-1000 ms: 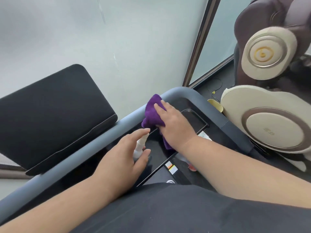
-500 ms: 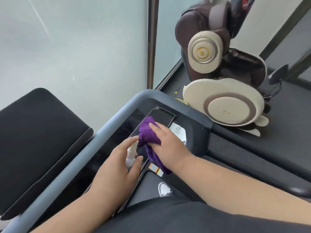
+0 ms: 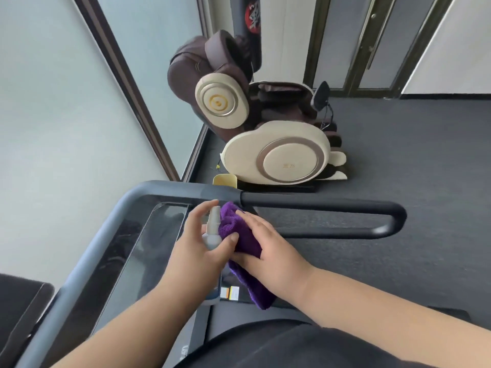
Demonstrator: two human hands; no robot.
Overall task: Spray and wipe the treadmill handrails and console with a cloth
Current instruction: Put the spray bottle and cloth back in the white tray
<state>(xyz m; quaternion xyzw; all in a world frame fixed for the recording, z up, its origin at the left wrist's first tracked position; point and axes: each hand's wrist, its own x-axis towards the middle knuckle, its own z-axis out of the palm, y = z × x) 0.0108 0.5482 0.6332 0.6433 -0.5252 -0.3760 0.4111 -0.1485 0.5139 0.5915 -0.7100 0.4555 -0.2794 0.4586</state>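
My left hand (image 3: 198, 248) grips a small white spray bottle (image 3: 212, 229), index finger over its top, nozzle toward the cloth. My right hand (image 3: 261, 244) holds a purple cloth (image 3: 240, 235) bunched in its palm, over the right end of the glossy black treadmill console (image 3: 148, 251); part of the cloth hangs below the hand. The grey handrail (image 3: 170, 188) curves round the console's far corner. A black loop handrail (image 3: 345, 205) runs off to the right, just beyond the cloth.
A brown and cream massage chair (image 3: 273, 134) stands on the dark carpet beyond the treadmill. A small yellow tub (image 3: 224, 179) sits by the chair's base. A frosted glass wall (image 3: 58, 107) lies to the left. A black panel (image 3: 18, 309) shows at lower left.
My view has swung right. Both hands moved from the console screen toward its right end, near the black handrail. The cloth is now bunched in my right hand beside the bottle.
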